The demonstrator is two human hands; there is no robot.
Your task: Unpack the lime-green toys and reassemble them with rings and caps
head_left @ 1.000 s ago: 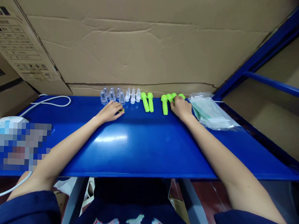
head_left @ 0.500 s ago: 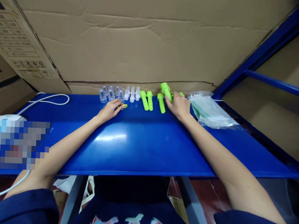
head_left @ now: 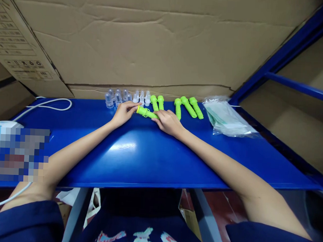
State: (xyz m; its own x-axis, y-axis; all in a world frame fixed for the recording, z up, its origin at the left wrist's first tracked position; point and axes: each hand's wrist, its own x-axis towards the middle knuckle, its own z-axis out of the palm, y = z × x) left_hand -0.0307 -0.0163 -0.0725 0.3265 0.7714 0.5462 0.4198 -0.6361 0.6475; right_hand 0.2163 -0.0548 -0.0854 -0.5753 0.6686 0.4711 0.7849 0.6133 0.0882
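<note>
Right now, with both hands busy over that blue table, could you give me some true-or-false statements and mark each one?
1. The right hand holds a green flashlight-shaped piece. True.
2. Only that hand is at it. False: the left hand is at its yellow-rimmed end.
3. Five more green pieces lie on the blue table. True.
4. Nothing transparent stands there. False: clear domed caps do.
5. The plastic bag lies to the right of every green piece. True.
</note>
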